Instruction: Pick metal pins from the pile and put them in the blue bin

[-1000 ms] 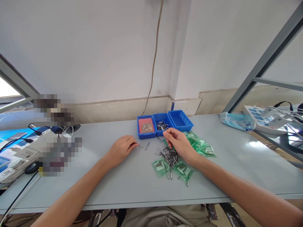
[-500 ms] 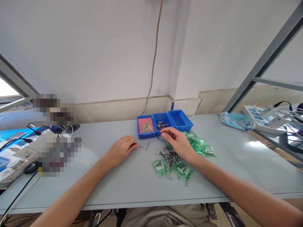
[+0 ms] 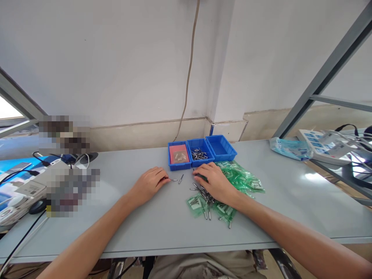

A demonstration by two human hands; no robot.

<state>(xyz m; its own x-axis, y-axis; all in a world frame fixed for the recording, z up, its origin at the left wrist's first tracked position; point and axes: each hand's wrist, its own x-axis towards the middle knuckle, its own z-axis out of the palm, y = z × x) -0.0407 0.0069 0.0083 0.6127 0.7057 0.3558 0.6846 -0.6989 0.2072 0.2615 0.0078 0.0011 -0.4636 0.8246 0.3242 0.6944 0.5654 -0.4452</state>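
Left hand, centre of the frame, left of the middle: thumb and forefinger pinched on one slim silver metal pin, its bright end pointing right, the remaining fingers curled in.

Right hand, centre of the frame, right of the middle: back upward, fingers bent down over the pile; whether the fingertips grip anything cannot be told.

Single loose dark-grey metal pin: lying slantwise between the hands, just beside the pinched one.

Pile of slender grey metal pins: below the right hand and partly hidden by it, with strays around its lower edge.

Two small translucent green plastic packets: one at the pile's lower left, pins visible in it; the other at its lower right.

Larger heap of crinkled green plastic bags: right of the right hand.

Three rectangular blue plastic bins, side by side in the centre of the frame above the hands: left bin, holding a pinkish-red sheet and a clear bag of small pieces; middle bin, holding metal pins; right bin, blue floor showing.

Smooth grey tabletop: beneath all the above.

Pale-blue translucent plastic packaging: right side of the frame.
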